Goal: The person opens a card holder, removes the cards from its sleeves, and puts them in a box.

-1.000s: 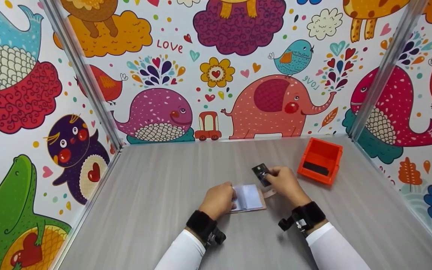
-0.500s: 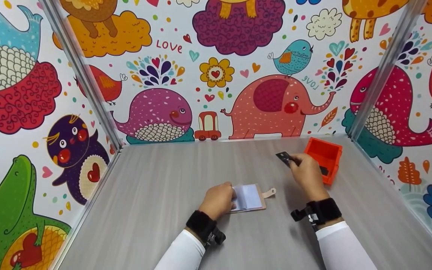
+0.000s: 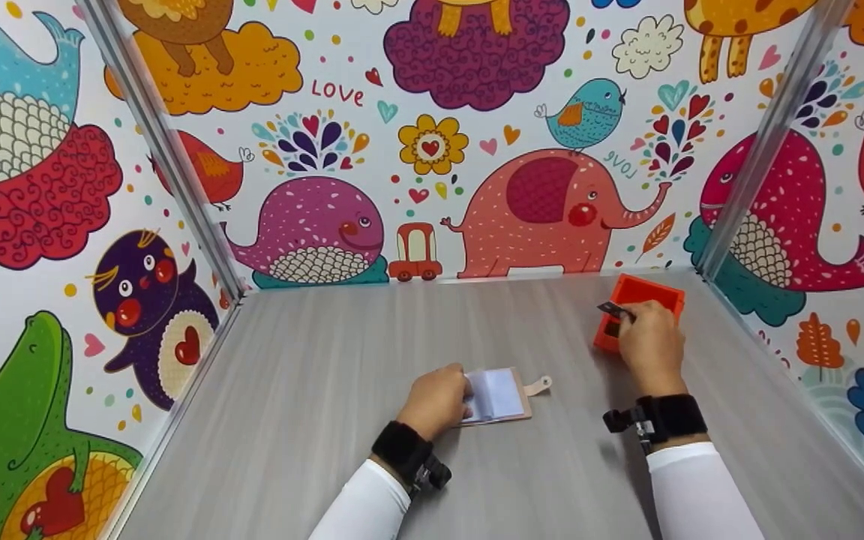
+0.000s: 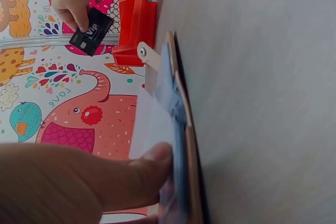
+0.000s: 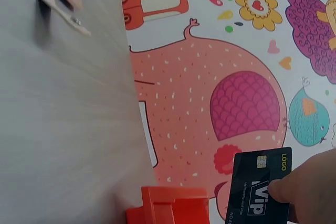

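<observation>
My right hand [image 3: 651, 346] pinches a black card [image 5: 260, 182] marked "Vip", which shows a chip and the word "LOGO". In the head view the card and hand are over the near left part of an orange-red bin [image 3: 657, 292]. A small card holder [image 3: 498, 394] with clear sleeves lies opened out on the table, its snap strap [image 3: 539, 385] pointing right. My left hand [image 3: 436, 399] holds the holder's left side, with the thumb [image 4: 157, 161] on the sleeves in the left wrist view. Part of the holder is hidden under that hand.
Something dark [image 3: 612, 328] shows inside the bin, mostly covered by the right hand. Printed panels [image 3: 312, 225] with cartoon animals wall the grey table [image 3: 327, 352] at the back and both sides. Metal posts [image 3: 169, 150] stand at the corners.
My right hand has carried the card from beside the holder rightward, to over the bin. The left hand and the holder have stayed in place.
</observation>
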